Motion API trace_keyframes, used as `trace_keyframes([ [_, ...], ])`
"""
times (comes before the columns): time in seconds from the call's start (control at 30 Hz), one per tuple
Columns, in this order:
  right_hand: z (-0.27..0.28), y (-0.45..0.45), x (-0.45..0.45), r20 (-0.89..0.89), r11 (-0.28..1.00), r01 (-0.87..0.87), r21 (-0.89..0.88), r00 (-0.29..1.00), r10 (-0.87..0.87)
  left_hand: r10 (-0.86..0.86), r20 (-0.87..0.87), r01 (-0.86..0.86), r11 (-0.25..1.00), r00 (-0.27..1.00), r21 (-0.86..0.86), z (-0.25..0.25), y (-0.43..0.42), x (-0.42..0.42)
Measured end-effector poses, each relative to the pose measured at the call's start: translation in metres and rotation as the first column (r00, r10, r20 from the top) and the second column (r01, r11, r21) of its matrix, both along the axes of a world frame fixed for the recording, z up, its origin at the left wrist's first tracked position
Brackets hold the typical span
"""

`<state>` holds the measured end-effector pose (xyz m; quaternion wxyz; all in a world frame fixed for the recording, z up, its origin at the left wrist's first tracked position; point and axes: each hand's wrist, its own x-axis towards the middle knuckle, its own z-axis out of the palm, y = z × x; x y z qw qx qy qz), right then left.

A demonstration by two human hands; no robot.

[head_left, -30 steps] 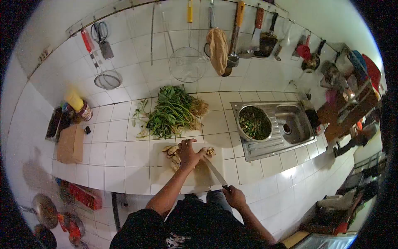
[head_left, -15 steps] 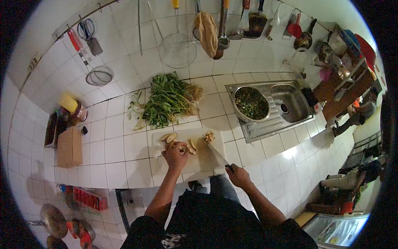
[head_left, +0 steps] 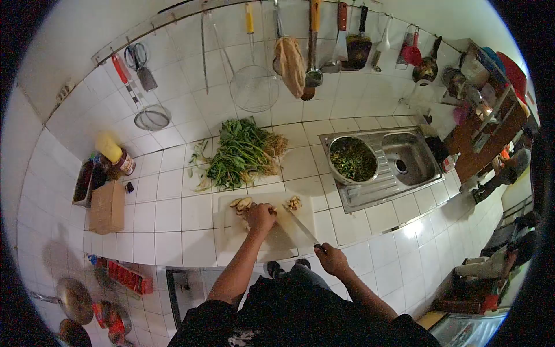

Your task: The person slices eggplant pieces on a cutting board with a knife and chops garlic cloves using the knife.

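On the counter lies a white cutting board (head_left: pixel 234 248). My right hand (head_left: pixel 333 259) grips the black handle of a kitchen knife (head_left: pixel 303 226), whose blade points up and left across the board. Its tip is just below a small heap of chopped pale-brown bits (head_left: pixel 294 203). My left hand (head_left: pixel 262 218) is on the board left of the blade, fingers bent and closed; what they hold is hidden. Beside that hand, at the board's upper left, are several pale yellowish elongated pieces (head_left: pixel 241 203). Their kind is unclear.
Leafy greens with roots (head_left: pixel 240 151) lie behind the board. A bowl of chopped greens (head_left: pixel 352 160) stands on the drainboard of a steel sink (head_left: pixel 409 159). A cardboard box (head_left: pixel 107 208) is at left. Utensils, including a wire strainer (head_left: pixel 254 88), hang on the wall. People are at far right.
My left hand has moved right, toward the blade, over where a yellowish piece lay. My right hand still holds the knife in much the same place. The whole view has shifted slightly downward.
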<state>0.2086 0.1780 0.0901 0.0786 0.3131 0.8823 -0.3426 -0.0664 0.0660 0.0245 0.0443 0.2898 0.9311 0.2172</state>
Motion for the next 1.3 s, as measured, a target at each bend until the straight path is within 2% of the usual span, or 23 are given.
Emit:
trace_keyframes([
  [0.03,-0.006,0.002,0.0,0.035,0.996,0.076,-0.038,0.997,-0.074,0.006,0.036,-0.006,1.0,0.999,-0.012,0.001,0.004,0.005],
  [0.1,-0.013,0.008,0.005,-0.005,0.993,0.089,-0.075,0.996,-0.09,0.002,0.074,0.001,0.999,0.997,-0.04,-0.003,0.011,0.011],
  [0.17,-0.018,0.008,0.013,-0.041,0.987,0.103,-0.126,0.993,-0.109,0.027,0.261,-0.04,0.998,0.965,0.045,-0.024,0.015,0.014],
  [0.2,-0.019,0.008,0.015,-0.049,0.982,0.119,-0.146,0.991,-0.128,0.021,0.26,-0.03,0.999,0.965,0.03,-0.034,0.015,0.015],
  [0.27,-0.019,0.009,0.016,-0.019,0.978,0.129,-0.163,0.991,-0.134,0.077,0.313,-0.142,0.971,0.947,0.19,-0.046,0.019,0.015],
  [0.3,-0.018,0.007,0.018,-0.017,0.968,0.128,-0.215,0.991,-0.135,0.072,0.306,-0.135,0.973,0.949,0.188,-0.037,0.021,0.019],
  [0.37,-0.027,0.004,0.023,-0.082,0.954,0.128,-0.273,0.984,-0.156,0.102,0.189,-0.112,0.993,0.977,0.045,-0.012,0.023,0.03],
  [0.4,-0.031,0.006,0.025,-0.085,0.95,0.129,-0.283,0.984,-0.159,0.102,0.183,-0.11,0.993,0.978,0.035,-0.01,0.025,0.031],
  [0.47,-0.041,0.004,0.027,-0.151,0.969,0.041,-0.243,0.985,-0.08,0.102,0.183,-0.12,0.989,0.978,0.089,-0.009,0.023,0.034],
  [0.6,-0.04,0.011,0.026,-0.099,0.917,0.074,-0.392,0.988,-0.122,0.091,0.102,-0.102,0.989,0.991,0.109,0.02,0.024,0.044],
  [0.67,-0.034,0.022,0.023,-0.099,0.922,0.061,-0.383,0.989,-0.107,0.16,0.248,-0.187,0.979,0.955,0.087,0.024,0.022,0.045],
  [0.7,-0.032,0.026,0.024,-0.096,0.93,0.048,-0.363,0.992,-0.088,0.164,0.247,-0.189,0.979,0.955,0.08,0.015,0.018,0.041],
  [0.77,-0.043,0.033,0.024,-0.091,0.9,0.065,-0.43,0.989,-0.115,0.121,0.424,-0.231,0.948,0.898,0.219,-0.013,0.012,0.027],
  [0.8,-0.046,0.037,0.025,-0.124,0.904,0.068,-0.421,0.983,-0.132,0.123,0.421,-0.232,0.948,0.899,0.219,-0.007,0.014,0.029],
  [0.87,-0.054,0.044,0.028,-0.226,0.921,0.052,-0.387,0.962,-0.15,0.025,0.478,-0.228,0.899,0.878,0.373,0.009,0.023,0.031],
  [0.9,-0.049,0.046,0.028,-0.229,0.922,0.048,-0.383,0.963,-0.145,0.026,0.476,-0.231,0.897,0.879,0.378,0.006,0.027,0.028],
  [0.97,-0.031,0.054,0.027,-0.175,0.924,0.09,-0.372,0.971,-0.165,-0.091,0.532,-0.239,0.821,0.842,0.519,-0.003,0.037,0.015],
  [1.0,-0.028,0.056,0.026,-0.176,0.926,0.088,-0.367,0.971,-0.162,-0.092,0.531,-0.24,0.818,0.843,0.523,0.008,0.046,0.017],
  [1.07,-0.027,0.058,0.027,-0.173,0.898,0.116,-0.424,0.963,-0.206,-0.05,0.549,-0.228,0.876,0.834,0.425,0.039,0.06,0.027],
  [1.1,-0.03,0.058,0.027,-0.17,0.9,0.115,-0.42,0.965,-0.202,-0.049,0.552,-0.232,0.874,0.832,0.428,0.035,0.06,0.025],
  [1.17,-0.041,0.057,0.025,-0.207,0.916,0.115,-0.385,0.956,-0.207,0.035,0.46,-0.2,0.928,0.887,0.315,0.028,0.062,0.02],
  [1.3,-0.031,0.055,0.02,-0.151,0.911,0.111,-0.397,0.971,-0.184,-0.056,0.463,-0.17,0.886,0.885,0.432,-0.005,0.051,0.011],
])
